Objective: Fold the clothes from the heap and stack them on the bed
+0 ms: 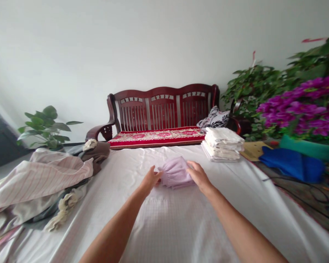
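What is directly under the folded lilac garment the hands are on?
The folded lilac garment lies on a white sheet, with the left hand and right hand at its sides. Whatever is beneath the sheet is covered.

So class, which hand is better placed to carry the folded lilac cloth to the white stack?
Probably the right hand: it rests on the lilac cloth's right edge, the side nearer the white stack. The left hand is farther away.
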`<state>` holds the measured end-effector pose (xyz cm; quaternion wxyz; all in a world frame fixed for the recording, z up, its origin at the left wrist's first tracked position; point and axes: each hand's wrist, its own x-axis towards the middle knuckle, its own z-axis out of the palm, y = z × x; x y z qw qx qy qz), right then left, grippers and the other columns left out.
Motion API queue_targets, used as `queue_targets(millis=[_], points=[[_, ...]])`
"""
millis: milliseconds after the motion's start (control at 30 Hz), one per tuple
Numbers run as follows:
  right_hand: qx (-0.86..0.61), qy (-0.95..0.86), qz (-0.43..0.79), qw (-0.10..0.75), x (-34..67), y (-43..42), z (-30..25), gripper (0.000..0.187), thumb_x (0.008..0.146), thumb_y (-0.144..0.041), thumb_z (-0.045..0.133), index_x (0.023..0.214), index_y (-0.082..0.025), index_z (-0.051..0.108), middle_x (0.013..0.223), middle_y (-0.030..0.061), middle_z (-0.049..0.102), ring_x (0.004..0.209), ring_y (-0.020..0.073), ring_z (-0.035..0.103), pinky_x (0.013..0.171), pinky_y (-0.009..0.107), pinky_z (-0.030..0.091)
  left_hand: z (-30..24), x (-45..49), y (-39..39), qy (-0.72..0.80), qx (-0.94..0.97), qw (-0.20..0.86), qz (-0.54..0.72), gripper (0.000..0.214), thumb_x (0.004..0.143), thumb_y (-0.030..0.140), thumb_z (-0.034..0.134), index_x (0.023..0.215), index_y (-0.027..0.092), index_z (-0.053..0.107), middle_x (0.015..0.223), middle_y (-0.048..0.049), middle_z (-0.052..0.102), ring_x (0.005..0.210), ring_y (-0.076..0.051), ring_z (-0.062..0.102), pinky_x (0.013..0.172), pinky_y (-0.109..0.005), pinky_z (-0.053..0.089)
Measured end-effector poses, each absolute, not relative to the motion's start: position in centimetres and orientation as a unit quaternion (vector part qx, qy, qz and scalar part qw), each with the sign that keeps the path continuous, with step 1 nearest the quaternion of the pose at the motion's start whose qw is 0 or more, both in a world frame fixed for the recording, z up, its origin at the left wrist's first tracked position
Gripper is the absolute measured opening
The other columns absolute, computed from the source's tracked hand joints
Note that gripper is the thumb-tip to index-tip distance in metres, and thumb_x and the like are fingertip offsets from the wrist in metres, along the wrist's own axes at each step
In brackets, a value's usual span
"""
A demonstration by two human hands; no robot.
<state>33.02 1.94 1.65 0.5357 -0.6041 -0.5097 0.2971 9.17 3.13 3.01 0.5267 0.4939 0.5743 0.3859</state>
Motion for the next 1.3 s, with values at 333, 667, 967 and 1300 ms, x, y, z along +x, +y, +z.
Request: queue_targets(millis=[333,667,967,1300], points=[[-0.578,-0.708,0.195,0.357,35.1,0.8,3.2,0.038,0.072,-0.03,0.067,0.108,-0.022,0.074,0.09,0.0017,0.07,0.076,0.0165,0.063,0.076,0.029,0.05,1.5,10.9,3.9,0.612,0.599,0.371,0.36,0.088,0.07,0.022,0.078,0.148,0.015,0.04,0.118,-0.0131,0.062,0.1,-0.022,0.065,0.085,-0.03,0.05],[-0.603,-0.649,0.152,0.438,35.7,1.6,3.4,0.04,0.092,-0.034,0.045,0.121,-0.019,0.069,0.116,0.0092,0.073,0.107,0.0235,0.067,0.098,0.039,0.049,4.2,13.8,2.1,0.494,0.807,0.072,0.315,0.042,0.096,0.017,0.042,0.134,0.019,0.06,0.142,-0.0114,0.058,0.138,-0.026,0.047,0.117,-0.043,0.034],[-0.625,-0.768,0.003,0.14,33.8,0.4,-0.2,0.063,0.101,-0.045,0.029,0.157,-0.018,0.029,0.163,0.0126,0.029,0.152,0.0268,0.019,0.121,0.053,0.021,0.9,16.1,2.0,0.456,0.865,-0.046,0.206,0.049,0.101,0.04,0.043,0.143,0.014,0.05,0.152,-0.0155,0.047,0.144,-0.031,0.038,0.12,-0.049,0.028],[-0.681,-0.697,0.04,0.219,35.2,0.3,1.4,0.048,0.099,-0.035,0.035,0.136,-0.018,0.06,0.138,0.0077,0.063,0.135,0.0244,0.048,0.113,0.036,0.033,0.4,14.0,2.1,0.401,0.884,-0.025,0.238,0.054,0.098,0.041,0.052,0.147,0.018,0.046,0.155,-0.016,0.043,0.147,-0.031,0.033,0.118,-0.054,0.03]])
